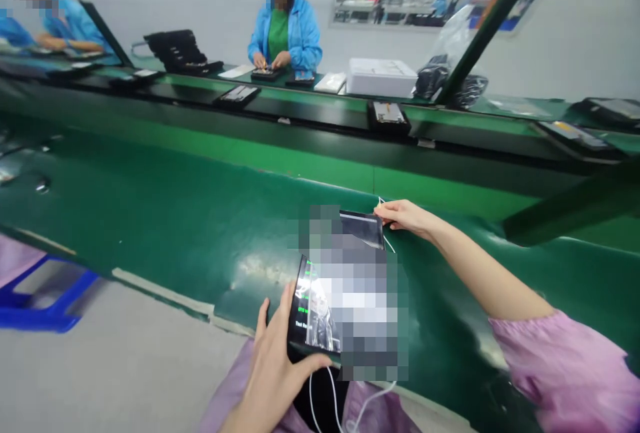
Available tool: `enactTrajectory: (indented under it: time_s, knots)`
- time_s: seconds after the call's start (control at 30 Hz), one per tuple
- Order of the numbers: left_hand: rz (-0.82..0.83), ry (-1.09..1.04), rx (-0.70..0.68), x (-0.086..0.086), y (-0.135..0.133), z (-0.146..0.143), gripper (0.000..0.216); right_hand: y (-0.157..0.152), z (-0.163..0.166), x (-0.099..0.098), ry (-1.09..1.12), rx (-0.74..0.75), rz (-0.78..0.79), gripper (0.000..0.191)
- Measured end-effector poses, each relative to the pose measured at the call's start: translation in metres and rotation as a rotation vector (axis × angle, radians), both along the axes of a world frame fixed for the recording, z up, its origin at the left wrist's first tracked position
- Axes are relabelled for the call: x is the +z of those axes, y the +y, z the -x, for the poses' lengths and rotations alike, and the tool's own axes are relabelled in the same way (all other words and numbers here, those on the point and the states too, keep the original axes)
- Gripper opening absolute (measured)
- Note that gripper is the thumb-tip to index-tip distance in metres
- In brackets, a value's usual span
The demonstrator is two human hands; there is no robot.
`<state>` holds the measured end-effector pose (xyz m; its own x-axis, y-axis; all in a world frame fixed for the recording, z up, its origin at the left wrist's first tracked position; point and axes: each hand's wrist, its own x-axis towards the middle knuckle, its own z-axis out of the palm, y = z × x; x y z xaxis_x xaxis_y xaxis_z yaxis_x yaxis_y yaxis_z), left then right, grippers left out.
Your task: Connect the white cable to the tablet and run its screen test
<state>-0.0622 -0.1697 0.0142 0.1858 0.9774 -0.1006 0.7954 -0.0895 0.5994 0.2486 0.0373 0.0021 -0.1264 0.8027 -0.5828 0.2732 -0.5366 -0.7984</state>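
Note:
My left hand grips the lower left corner of a dark tablet, thumb along its bottom edge and fingers at its side. Green and white text shows on the screen's left strip; blurred blocks hide most of the rest. White cables hang below it over my lap. Beyond, a dark flat-screened device lies on the green mat. At that device's far right corner, my right hand pinches a thin white cable. The cable's end is hidden by the fingers.
The green-matted bench runs across the view. Behind it, a dark conveyor carries several open devices in black trays. A co-worker in blue handles a device there, beside a white box. A blue stool stands at left.

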Motion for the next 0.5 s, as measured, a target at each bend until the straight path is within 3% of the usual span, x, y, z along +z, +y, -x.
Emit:
enactTrajectory:
  time_s: [0.2,0.5]
  knots:
    - [0.003,-0.018,0.027,-0.007,0.0,-0.002,0.105,-0.002,0.006,-0.008,0.059,-0.133,-0.034,0.026]
    - [0.004,-0.059,0.06,0.001,-0.001,-0.007,0.096,0.001,0.005,-0.029,0.107,-0.279,-0.033,0.05]
